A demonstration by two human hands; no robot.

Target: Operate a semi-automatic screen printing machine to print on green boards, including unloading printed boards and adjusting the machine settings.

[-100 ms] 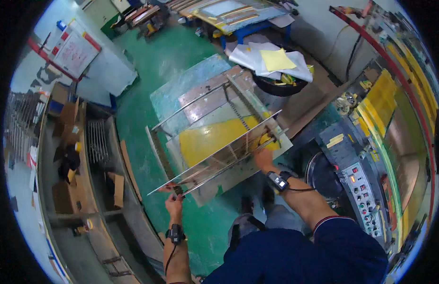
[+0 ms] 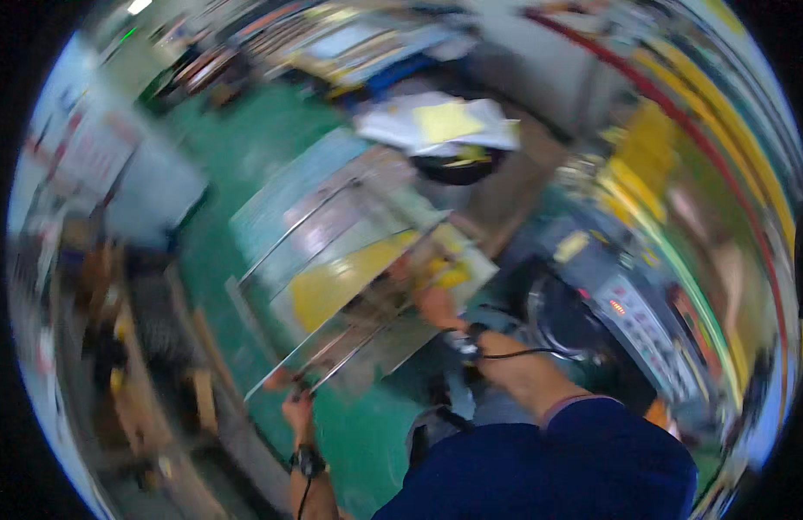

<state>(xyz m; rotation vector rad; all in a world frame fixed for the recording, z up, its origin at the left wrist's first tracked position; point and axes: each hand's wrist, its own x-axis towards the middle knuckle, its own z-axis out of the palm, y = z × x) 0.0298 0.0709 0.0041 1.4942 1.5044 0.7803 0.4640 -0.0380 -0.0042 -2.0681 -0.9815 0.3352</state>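
Observation:
A long metal frame of thin rods and side bars (image 2: 302, 227) lies across the middle, over flat sheets. At its near left corner my left hand (image 2: 299, 412) is closed around the end of the frame. My right hand (image 2: 436, 305) is closed at the near right corner, beside a bright yellow piece (image 2: 451, 276) whose kind is blurred. A straight, shiny edge slants between the two hands. Beneath the frame lie a yellow sheet (image 2: 319, 295) and a pale blue-green board (image 2: 271, 212). Motion blur and the frame hide some fingertips.
To the right stands a machine with a control panel (image 2: 631, 316) and a round black part (image 2: 562, 314). A black bin (image 2: 460, 169) heaped with white and yellow sheets is beyond the frame. Wooden shelving (image 2: 146, 373) runs along the left, beside the green floor (image 2: 219, 130).
The whole view has swung, so the frame, bin and machine sit further left in the picture and look smeared. Both hands keep their places at the frame's near corners.

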